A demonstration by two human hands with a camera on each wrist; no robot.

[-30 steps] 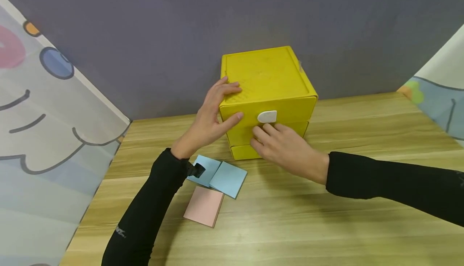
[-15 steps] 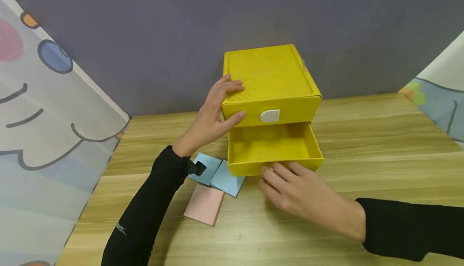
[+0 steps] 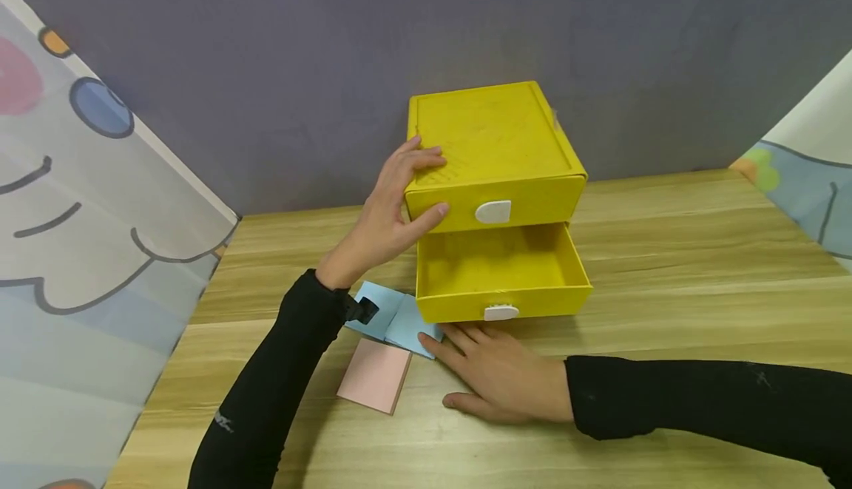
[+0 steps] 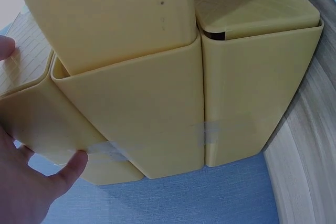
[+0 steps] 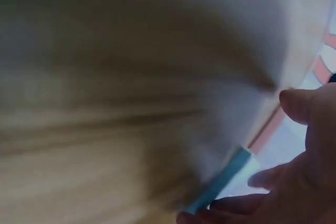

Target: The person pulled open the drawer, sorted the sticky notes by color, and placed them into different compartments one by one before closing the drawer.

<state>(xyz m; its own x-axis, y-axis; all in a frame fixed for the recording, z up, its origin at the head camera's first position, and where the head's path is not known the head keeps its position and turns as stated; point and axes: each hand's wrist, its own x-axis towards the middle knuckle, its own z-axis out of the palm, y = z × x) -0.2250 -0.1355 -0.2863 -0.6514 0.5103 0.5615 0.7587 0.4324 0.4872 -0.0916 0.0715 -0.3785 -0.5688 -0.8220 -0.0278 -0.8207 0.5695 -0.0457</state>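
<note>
- The lower drawer (image 3: 455, 307) was already pulled out; blue pads (image 3: 411, 325) and pink pad (image 3: 375, 376) lay outside.
- Left grip (image 3: 387, 214), wide, rested on cabinet (image 3: 495, 134); right grip (image 3: 502, 374), also wide, reached blue pads.

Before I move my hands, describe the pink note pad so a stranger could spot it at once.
Find the yellow drawer box on the wood-grain tabletop, with its lower drawer open. By its front left corner lie two light-blue note pads, and nearer the viewer is the pink note pad. It is the only pink pad among the three.
</note>
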